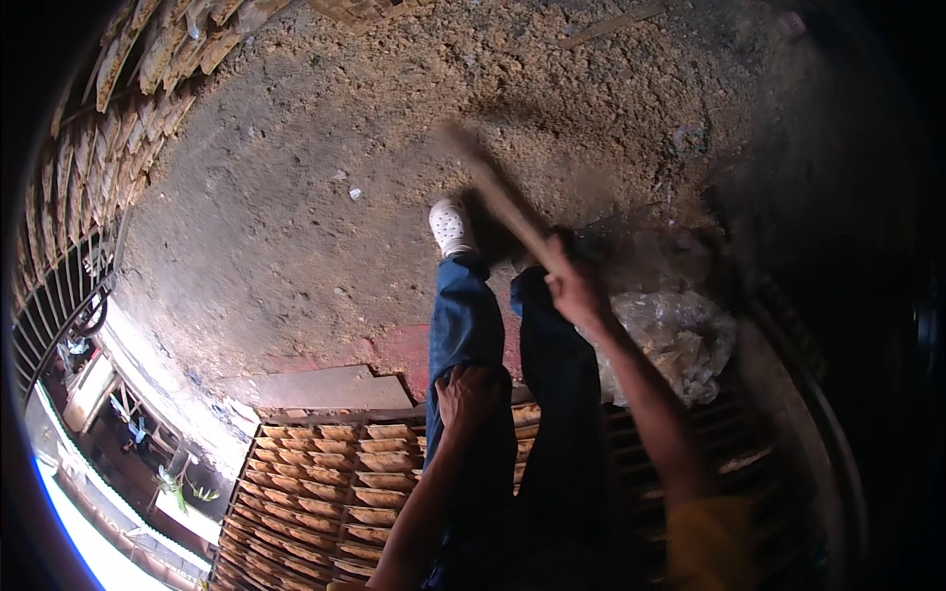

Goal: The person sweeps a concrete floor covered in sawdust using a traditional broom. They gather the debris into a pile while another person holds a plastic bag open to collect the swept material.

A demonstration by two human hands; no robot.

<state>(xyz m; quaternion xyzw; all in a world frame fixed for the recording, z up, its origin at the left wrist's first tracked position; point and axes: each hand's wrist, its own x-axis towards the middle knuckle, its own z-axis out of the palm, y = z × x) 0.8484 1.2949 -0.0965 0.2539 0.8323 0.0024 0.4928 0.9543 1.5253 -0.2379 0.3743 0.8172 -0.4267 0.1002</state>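
Observation:
My right hand (579, 292) is closed round the near end of a long wooden stick (510, 210), which is blurred and slants up and left over the floor. The stick's far end hangs near a spread of crumbly tan material (591, 111) on the dirty ground. My left hand (467, 395) rests on my left knee, on the blue jeans (465, 318), with no object seen in it. A white perforated clog (449, 225) is on my left foot, just left of the stick. My other foot is mostly hidden in shadow.
Racks of thin tan pieces (384, 480) stand below and behind my legs, with more stacked pieces (118, 140) at upper left. A crumpled clear plastic bag (672, 343) lies right of my legs. Flat boards (332, 388) lie at left by the rack. The far right is dark.

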